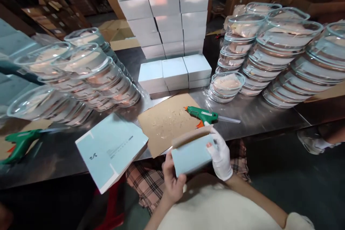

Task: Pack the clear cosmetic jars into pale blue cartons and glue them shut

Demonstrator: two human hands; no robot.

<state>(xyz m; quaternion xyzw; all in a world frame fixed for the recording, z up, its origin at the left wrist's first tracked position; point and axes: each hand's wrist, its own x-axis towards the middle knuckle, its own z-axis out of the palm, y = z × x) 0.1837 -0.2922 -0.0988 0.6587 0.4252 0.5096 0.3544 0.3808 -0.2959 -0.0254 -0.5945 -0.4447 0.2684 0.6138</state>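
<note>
A light blue box (192,156) is held between my two hands at the table's near edge, above my lap. Its flap (190,137) on the far side stands raised, showing a brown inside. My bare left hand (172,179) grips the left end, thumb on the near edge. On the right end is my right hand (221,154) in a white glove with a bare thumb tip, fingers behind the box. Just beyond it a green glue gun (203,114) with an orange trigger and nozzle lies on a glue-spotted cardboard sheet (159,124).
Flat light blue printed sheets (113,151) lie stacked at the left, overhanging the table edge. White boxes (175,73) are piled at the back. Clear round containers (105,75) stand stacked on the left, more containers (283,43) on the right. Another green glue gun (21,143) is far left.
</note>
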